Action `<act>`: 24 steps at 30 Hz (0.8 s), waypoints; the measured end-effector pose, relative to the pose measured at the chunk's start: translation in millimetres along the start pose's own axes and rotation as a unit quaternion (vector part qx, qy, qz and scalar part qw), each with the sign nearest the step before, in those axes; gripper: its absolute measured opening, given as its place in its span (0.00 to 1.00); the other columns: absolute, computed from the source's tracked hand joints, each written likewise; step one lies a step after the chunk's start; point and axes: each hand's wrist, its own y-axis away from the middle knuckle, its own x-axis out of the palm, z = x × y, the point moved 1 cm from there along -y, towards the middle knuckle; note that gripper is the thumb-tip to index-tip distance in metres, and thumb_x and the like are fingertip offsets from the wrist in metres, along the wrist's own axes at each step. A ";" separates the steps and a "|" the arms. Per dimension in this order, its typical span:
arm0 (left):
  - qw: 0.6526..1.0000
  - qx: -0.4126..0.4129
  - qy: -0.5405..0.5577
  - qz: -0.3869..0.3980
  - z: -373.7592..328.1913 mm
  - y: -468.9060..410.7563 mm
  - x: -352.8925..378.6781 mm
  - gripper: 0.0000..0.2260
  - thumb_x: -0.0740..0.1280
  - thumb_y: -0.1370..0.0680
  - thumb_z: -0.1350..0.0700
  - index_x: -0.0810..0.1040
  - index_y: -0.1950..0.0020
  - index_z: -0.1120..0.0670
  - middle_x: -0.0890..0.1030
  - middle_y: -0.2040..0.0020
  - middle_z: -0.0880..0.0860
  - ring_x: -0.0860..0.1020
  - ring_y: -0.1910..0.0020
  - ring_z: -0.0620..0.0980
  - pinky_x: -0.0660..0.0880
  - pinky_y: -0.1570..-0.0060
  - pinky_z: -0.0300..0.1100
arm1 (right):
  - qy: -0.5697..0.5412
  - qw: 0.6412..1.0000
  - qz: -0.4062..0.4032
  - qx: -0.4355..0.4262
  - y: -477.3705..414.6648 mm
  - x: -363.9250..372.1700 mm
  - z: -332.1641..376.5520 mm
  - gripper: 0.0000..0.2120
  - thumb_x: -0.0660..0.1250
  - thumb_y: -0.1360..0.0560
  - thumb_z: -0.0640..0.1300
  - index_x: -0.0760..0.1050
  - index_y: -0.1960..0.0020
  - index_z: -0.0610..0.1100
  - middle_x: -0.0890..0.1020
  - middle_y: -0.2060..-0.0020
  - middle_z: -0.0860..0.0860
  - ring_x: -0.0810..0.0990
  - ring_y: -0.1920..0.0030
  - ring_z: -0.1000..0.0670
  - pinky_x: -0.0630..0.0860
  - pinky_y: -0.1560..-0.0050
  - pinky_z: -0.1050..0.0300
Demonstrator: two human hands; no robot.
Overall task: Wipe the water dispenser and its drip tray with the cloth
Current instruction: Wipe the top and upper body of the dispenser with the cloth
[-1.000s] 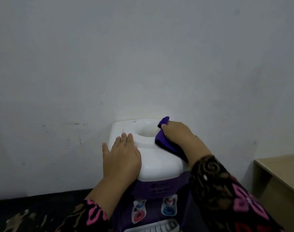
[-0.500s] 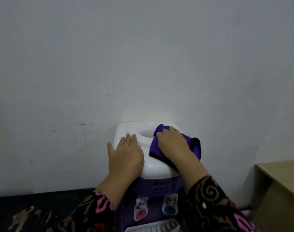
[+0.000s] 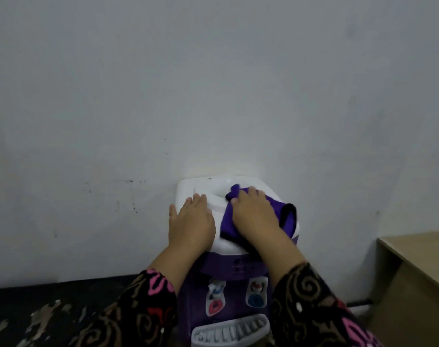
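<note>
Head view: the water dispenser (image 3: 188, 194), glossy white plastic lid over a purple body, stands against a grey wall (image 3: 213, 71). A purple cloth (image 3: 287, 217) with a black hem lies on that lid, pressed under the right hand (image 3: 256, 216), fingers straight; the left hand (image 3: 191, 221) rests flat alongside. Top-wiping seems in hand; the next move likely calls for reaching down to the slotted white drip tray (image 3: 228, 329).

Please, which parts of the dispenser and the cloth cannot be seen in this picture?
Head view only:
Dispenser top, partly covered by the left hand and the cloth.
Cloth middle, under the right hand.
Drip tray, cut off by the bottom edge.
Print on the purple front panel, too blurred to read.
</note>
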 end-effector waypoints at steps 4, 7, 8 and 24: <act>0.989 -0.008 0.142 0.036 6.7 -5.4 -10.6 0.20 0.53 0.21 0.60 0.64 0.29 0.53 0.68 0.30 0.56 0.66 0.32 0.54 0.59 0.29 0.50 | -0.049 0.990 -0.011 -0.133 35.4 13.9 11.4 0.23 0.49 0.19 0.49 0.56 0.26 0.45 0.57 0.25 0.45 0.53 0.25 0.45 0.53 0.27 0.51; 0.973 -0.053 0.219 0.057 22.1 -1.2 -13.9 0.22 0.55 0.21 0.58 0.60 0.26 0.54 0.62 0.25 0.54 0.61 0.27 0.54 0.59 0.28 0.49 | -0.105 0.993 0.013 -0.049 25.2 0.0 -14.2 0.22 0.50 0.19 0.50 0.58 0.26 0.46 0.56 0.24 0.47 0.53 0.25 0.48 0.51 0.26 0.54; 0.970 -0.064 0.227 0.057 25.9 2.2 -13.2 0.22 0.56 0.21 0.55 0.62 0.28 0.57 0.63 0.26 0.55 0.63 0.29 0.56 0.61 0.29 0.51 | -0.093 0.995 0.020 -0.013 18.5 -5.4 -23.5 0.21 0.50 0.19 0.48 0.59 0.27 0.45 0.57 0.24 0.46 0.55 0.25 0.46 0.53 0.27 0.52; 0.864 -0.098 0.487 0.085 55.0 21.5 0.3 0.23 0.55 0.22 0.52 0.60 0.26 0.50 0.63 0.26 0.49 0.65 0.29 0.51 0.63 0.30 0.51 | 0.010 1.000 -0.008 0.016 22.3 14.4 29.2 0.25 0.46 0.19 0.50 0.51 0.25 0.40 0.53 0.24 0.42 0.50 0.25 0.42 0.52 0.26 0.47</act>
